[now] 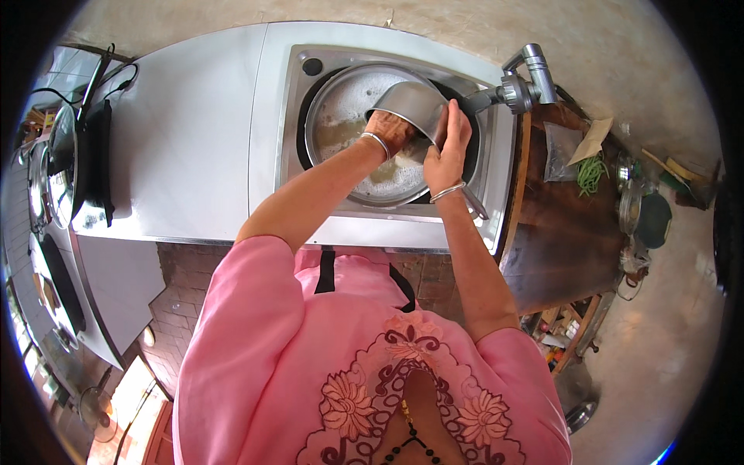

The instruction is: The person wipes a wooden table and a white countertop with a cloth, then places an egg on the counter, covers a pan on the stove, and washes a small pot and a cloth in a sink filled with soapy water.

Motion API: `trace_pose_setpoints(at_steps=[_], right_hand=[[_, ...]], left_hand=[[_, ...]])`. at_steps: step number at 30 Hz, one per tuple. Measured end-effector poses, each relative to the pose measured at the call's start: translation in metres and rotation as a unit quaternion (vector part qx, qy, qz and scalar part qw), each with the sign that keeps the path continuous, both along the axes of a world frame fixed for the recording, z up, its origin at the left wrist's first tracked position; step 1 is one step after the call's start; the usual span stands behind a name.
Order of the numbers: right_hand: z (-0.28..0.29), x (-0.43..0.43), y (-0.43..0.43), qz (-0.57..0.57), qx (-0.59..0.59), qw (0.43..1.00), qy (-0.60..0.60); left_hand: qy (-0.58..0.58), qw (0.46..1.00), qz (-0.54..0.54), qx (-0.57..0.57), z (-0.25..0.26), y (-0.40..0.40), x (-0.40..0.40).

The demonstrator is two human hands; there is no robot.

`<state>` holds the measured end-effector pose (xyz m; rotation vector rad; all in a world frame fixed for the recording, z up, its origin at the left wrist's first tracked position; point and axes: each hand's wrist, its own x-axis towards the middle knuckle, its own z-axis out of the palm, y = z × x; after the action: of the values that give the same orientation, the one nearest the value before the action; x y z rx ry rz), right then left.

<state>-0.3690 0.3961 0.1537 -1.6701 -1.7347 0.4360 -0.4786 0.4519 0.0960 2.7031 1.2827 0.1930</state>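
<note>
A steel pot (410,104) is tilted on its side over a wide metal basin (311,136) of cloudy, foamy water. My right hand (449,154) grips the pot by its outer wall and rim. Inside the pot's mouth is my left hand (392,132); its fingers are hidden, and something pale shows just below them. The basin sits in a stainless-steel sink (289,116). Beside my right wrist a metal handle (475,203) sticks out over the sink's edge; what it belongs to is hidden.
A metal tap (517,93) reaches over the sink's right side. On the dark wooden counter (564,232) at right lie green beans (592,174), a plastic bag (561,152) and brown paper (590,140). A black pan (96,163) stands at the left end of the white worktop (192,133).
</note>
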Motion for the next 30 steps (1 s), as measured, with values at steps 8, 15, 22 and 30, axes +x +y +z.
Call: trace_pose_setpoints(at_steps=[8,15,22,30], right_hand=[[-0.007,-0.007,0.002,0.015,0.074,0.996,0.042],[0.017,0.006,0.014,0.043,0.145,0.988,-0.041],[0.018,-0.008,0.014,-0.080,-0.030,0.957,0.277],[0.020,-0.005,-0.003,-0.108,-0.154,0.827,0.530]], left_hand=[[-0.252,0.958,0.082,-0.114,-0.050,-0.006,0.016],[-0.135,0.986,-0.032,-0.088,-0.013,-0.050,-0.029],[-0.235,0.950,0.171,-0.110,-0.036,-0.064,-0.059],[-0.329,0.906,0.230,-0.133,-0.049,-0.079,-0.066]])
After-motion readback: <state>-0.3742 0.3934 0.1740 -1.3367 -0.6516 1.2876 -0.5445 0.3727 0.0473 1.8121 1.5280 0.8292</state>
